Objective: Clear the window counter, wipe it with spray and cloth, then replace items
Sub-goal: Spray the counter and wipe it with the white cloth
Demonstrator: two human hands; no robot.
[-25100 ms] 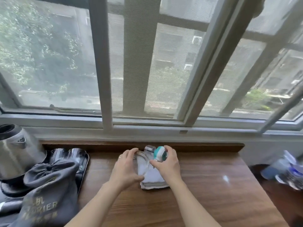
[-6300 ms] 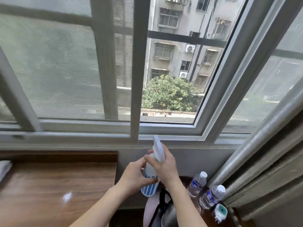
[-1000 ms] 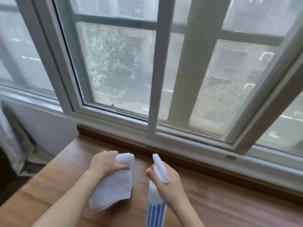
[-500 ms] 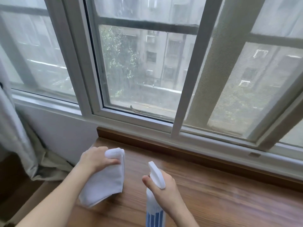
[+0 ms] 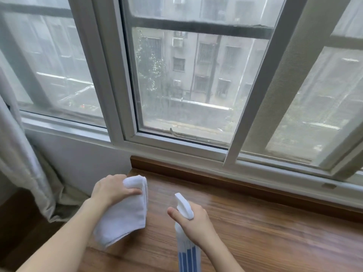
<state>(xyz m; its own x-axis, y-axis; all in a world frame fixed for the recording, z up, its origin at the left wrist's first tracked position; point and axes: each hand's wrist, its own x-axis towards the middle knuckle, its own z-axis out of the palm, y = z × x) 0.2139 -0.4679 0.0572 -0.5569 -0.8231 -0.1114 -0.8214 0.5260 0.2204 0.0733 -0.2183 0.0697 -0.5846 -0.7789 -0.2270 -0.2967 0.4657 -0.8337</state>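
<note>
Cloth (image 5: 125, 211), gripped by the left hand (image 5: 110, 190), has slid to the counter (image 5: 255, 222)'s left end; beside the cloth, right hand (image 5: 196, 222) holds the spray bottle (image 5: 186, 232). Counter bare: wiping under way.

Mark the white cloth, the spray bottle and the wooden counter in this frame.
white cloth (image 5: 125, 218), head view, middle of the hanging fabric.
spray bottle (image 5: 184, 208), head view, white trigger head.
wooden counter (image 5: 275, 232), head view, bare wood right of the hands.
</note>
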